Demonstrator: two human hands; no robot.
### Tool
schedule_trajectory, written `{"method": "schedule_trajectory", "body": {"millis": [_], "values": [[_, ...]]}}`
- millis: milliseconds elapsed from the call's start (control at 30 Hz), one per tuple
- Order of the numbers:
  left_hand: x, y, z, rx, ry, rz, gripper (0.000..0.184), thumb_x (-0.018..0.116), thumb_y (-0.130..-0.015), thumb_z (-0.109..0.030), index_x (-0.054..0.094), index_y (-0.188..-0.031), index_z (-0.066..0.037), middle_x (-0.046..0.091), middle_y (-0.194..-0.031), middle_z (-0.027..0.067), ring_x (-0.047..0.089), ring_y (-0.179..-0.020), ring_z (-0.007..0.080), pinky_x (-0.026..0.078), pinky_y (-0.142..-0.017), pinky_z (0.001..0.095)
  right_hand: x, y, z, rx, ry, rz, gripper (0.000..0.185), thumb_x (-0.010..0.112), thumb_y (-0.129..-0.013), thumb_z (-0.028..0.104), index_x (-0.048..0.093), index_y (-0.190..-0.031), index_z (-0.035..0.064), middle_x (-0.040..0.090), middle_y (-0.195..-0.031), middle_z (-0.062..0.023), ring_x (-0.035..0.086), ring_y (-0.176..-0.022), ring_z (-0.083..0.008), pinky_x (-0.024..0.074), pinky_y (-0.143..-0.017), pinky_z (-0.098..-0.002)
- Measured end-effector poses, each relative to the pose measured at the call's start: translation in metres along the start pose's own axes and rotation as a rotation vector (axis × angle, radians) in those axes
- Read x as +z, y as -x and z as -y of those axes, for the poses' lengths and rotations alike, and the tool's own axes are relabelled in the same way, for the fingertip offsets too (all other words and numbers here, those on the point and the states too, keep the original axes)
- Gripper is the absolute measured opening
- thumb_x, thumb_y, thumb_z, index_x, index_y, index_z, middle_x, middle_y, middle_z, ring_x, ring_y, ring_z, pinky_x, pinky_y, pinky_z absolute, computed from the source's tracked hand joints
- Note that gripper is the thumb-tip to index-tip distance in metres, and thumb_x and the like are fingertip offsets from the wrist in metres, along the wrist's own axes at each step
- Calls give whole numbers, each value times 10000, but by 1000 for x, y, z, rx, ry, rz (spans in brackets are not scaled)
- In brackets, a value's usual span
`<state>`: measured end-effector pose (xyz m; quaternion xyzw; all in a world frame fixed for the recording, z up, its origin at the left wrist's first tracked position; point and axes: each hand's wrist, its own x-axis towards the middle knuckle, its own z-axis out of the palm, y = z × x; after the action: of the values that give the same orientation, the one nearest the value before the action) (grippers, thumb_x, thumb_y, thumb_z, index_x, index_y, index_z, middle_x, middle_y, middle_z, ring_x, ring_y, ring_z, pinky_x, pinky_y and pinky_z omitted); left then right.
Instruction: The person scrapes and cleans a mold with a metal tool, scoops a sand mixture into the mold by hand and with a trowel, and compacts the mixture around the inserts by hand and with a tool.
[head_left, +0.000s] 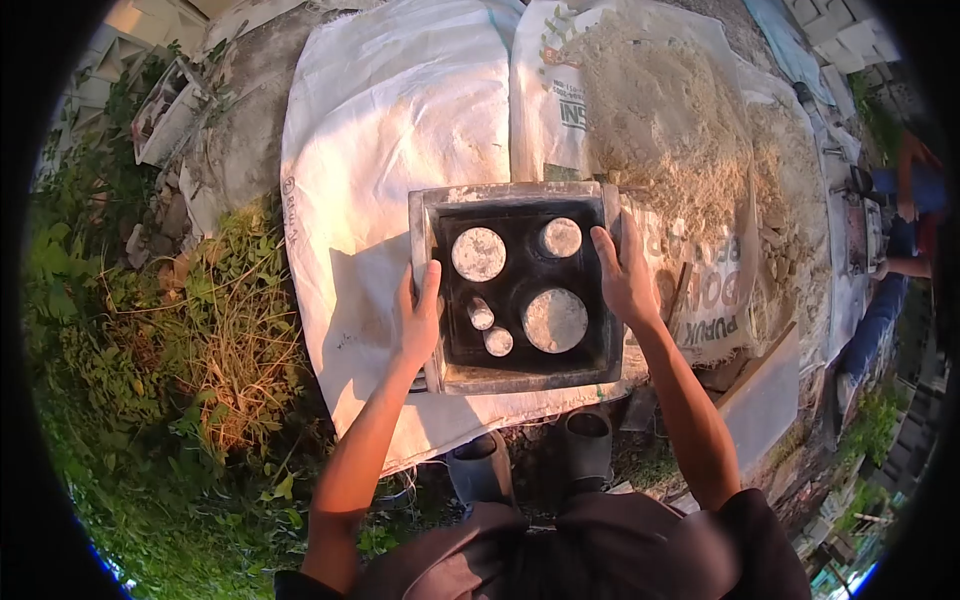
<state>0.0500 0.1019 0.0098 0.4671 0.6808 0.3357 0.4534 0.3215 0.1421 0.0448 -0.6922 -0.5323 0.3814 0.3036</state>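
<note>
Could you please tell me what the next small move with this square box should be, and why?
I would probably lower the square box level onto the white sheet: the left hand and right hand hold opposite sides, it appears raised, and its shadow falls there.

Bare left hand (418, 318): thumb (431, 288) extended forward, fingers along the outer side, palm facing inward, clamped in a side grip. Bare right hand (630, 280) mirrors it, set slightly farther forward, thumb (604, 247) inward, fingers extended up. Hands level-ish, apart, palms facing each other. Bare left forearm (365, 435) runs forward and inward; bare right forearm (685, 400) angles forward and in toward the midline. Both elbows bent, out to the sides. Dark short fabric sleeve (765, 545) on right upper arm. Both wrists near straight.
</note>
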Motion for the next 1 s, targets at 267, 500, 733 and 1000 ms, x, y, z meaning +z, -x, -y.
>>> {"method": "schedule_trajectory", "body": {"millis": [267,500,733,1000], "values": [[3,6,53,383,-418,-66,491,420,-982,-235,301,-1367,47,379,-1327,318,399,-1214,434,337,-1023,422,-4,34,-8,-58,-63,17,390,444,-972,239,382,-1255,-21,576,-1033,-294,573,-948,-433,431,-800,-456],[-1,31,71,586,-642,-139,441,393,-975,-73,273,-1380,52,352,-1364,285,388,-1232,422,322,-1045,419,1,59,-33,-34,-71,-76,494,344,-1002,313,389,-1305,-74,538,-1195,-268,508,-1147,-344,364,-977,-377],[-6,38,64,260,-404,-96,416,335,-992,-109,305,-1376,46,356,-1371,271,375,-1271,355,291,-1071,380,-3,53,-27,11,-261,14,433,318,-1013,264,467,-1247,-69,587,-1125,-200,534,-1070,-228,379,-945,-316],[3,34,-36,138,-130,-99,548,339,-997,-279,247,-1384,99,275,-1432,267,264,-1354,326,217,-1092,399,-4,53,-12,-85,31,-4,486,365,-989,231,279,-1392,-26,426,-1323,-242,431,-1221,-304,330,-1010,-343]]}}
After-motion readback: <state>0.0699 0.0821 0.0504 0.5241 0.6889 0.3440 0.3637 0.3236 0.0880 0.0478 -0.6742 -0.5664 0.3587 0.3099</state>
